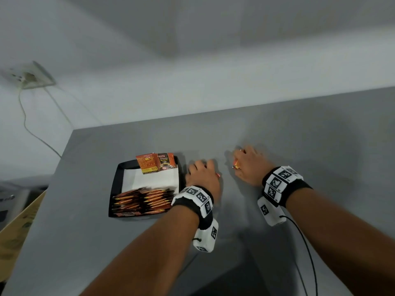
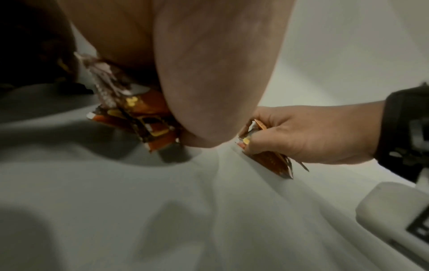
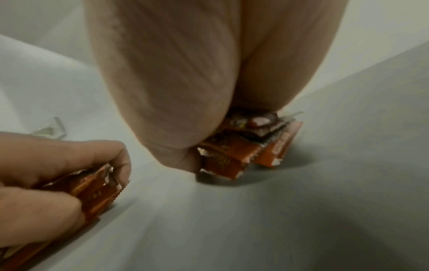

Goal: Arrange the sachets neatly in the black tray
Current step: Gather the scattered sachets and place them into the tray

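Observation:
The black tray (image 1: 116, 184) sits on the grey table's left part, lined with white paper. Several orange-and-black sachets (image 1: 143, 201) lie stacked along its near side, and two more sachets (image 1: 157, 163) lean on its far edge. Just right of the tray my left hand (image 1: 203, 174) grips a small bunch of sachets (image 2: 139, 117) against the table. Further right, my right hand (image 1: 248, 165) holds another bunch of sachets (image 3: 241, 146) down on the table. In each wrist view the palm hides most of the held bunch.
The grey table (image 1: 299, 135) stands against a white wall. A wall socket (image 1: 32, 76) with a trailing cable is at far left. A cardboard box (image 1: 19, 227) sits beside the table's left edge. A black cable (image 1: 307, 253) runs from my right wrist.

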`<action>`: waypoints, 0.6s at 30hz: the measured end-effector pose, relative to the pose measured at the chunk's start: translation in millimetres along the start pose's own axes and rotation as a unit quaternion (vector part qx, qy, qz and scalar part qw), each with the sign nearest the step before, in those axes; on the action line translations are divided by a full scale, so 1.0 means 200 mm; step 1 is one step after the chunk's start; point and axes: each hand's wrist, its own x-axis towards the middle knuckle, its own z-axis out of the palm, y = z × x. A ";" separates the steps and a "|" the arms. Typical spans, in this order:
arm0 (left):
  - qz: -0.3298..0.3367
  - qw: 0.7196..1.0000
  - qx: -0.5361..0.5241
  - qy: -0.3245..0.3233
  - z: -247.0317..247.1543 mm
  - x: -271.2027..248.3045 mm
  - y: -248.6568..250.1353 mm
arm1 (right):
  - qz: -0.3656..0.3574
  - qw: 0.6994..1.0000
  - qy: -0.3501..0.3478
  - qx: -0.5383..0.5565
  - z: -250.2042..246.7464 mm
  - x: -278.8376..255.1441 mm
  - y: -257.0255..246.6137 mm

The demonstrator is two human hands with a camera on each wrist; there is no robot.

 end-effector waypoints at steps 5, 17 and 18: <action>0.082 0.996 0.005 0.025 0.07 -0.06 0.01 | 0.008 0.998 0.012 0.053 -0.02 -0.09 -0.03; 0.166 0.943 -0.287 -0.011 -0.26 -0.15 -0.13 | 0.068 0.943 0.027 0.324 -0.24 -0.22 -0.27; 0.161 0.930 -0.331 -0.017 -0.31 -0.16 -0.17 | 0.062 0.943 0.032 0.324 -0.26 -0.23 -0.30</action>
